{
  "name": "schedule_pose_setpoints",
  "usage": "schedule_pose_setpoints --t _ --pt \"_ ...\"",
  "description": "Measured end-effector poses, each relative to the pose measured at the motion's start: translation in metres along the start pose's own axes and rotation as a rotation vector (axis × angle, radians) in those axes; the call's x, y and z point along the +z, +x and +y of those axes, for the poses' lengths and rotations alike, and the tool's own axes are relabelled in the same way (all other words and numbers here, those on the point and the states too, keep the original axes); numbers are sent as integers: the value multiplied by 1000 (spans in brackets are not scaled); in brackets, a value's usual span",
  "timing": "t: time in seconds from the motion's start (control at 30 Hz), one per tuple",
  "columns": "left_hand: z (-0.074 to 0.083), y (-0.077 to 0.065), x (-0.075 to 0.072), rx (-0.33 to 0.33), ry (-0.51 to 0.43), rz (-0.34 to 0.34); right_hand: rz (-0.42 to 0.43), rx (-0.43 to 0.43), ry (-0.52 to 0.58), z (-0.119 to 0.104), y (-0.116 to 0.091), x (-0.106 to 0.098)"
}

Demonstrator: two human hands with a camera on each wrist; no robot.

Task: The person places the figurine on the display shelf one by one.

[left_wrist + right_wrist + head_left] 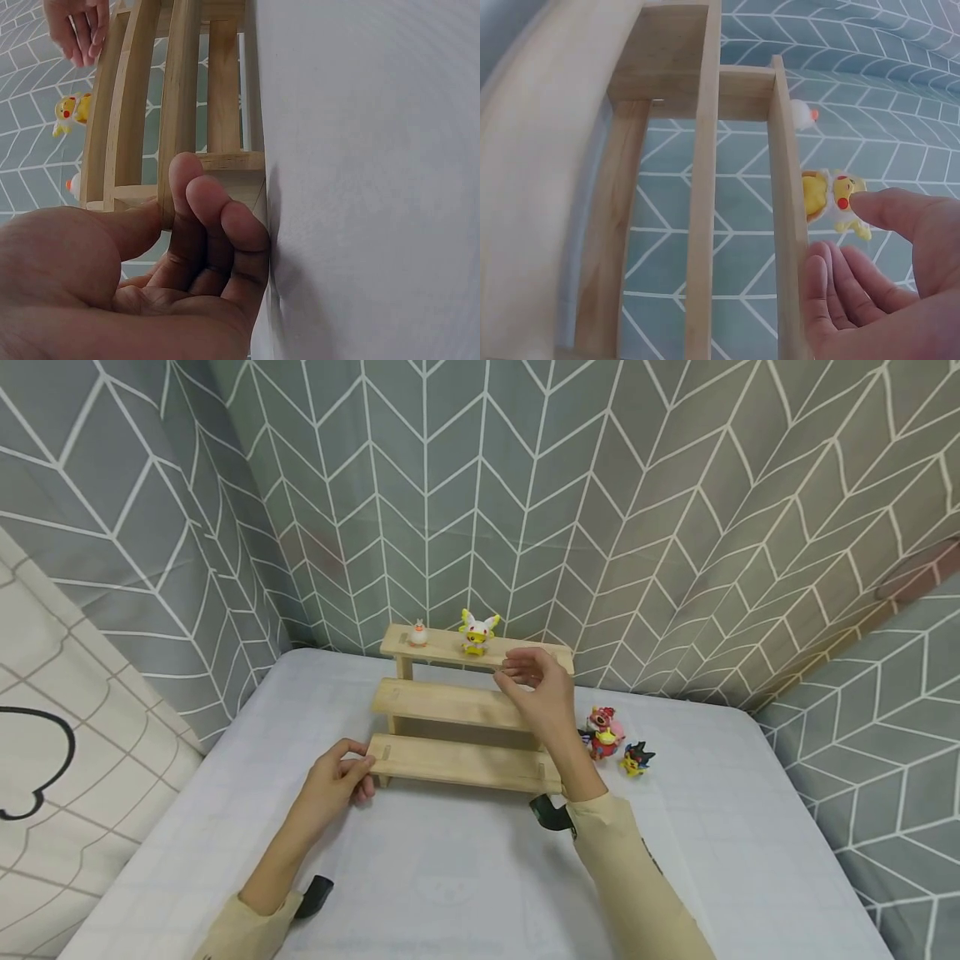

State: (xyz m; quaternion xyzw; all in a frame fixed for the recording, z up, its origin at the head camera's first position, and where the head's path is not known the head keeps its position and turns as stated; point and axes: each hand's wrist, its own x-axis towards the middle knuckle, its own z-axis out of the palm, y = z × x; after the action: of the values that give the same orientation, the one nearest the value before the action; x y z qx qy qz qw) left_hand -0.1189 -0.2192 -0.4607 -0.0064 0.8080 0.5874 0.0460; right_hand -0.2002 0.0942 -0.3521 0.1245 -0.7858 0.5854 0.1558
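Note:
A three-tier wooden shelf stand [457,703] stands on the table. My left hand [335,777] grips the left end of its lowest board, thumb on the board and fingers curled by its edge [217,247]. My right hand [542,689] hovers at the right part of the top board, fingers loosely bent and holding nothing [877,292]. Left of it, on the top board, sits a yellow toy figure in a white long-eared hood [476,633]; its head is partly behind my thumb in the right wrist view. A small white figure with an orange beak [418,633] sits farther left.
Right of the stand, a red and pink toy figure [602,735] and a yellow figure with a dark hood [637,759] are on the white-covered table [450,877]. Part of a purple item shows beside the red one. Patterned grey curtains [450,485] hang close behind.

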Motion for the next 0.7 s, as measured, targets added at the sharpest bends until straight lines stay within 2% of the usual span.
schedule_pose_setpoints --t 0.2,0.47,0.7 --pt "-3 0 -1 13 0 4 -4 13 36 4 -16 -7" --pt "-4 1 -1 20 9 8 -9 89 59 14 -37 -17" --pt "-2 1 -2 15 7 2 -31 113 88 23 -51 -17"
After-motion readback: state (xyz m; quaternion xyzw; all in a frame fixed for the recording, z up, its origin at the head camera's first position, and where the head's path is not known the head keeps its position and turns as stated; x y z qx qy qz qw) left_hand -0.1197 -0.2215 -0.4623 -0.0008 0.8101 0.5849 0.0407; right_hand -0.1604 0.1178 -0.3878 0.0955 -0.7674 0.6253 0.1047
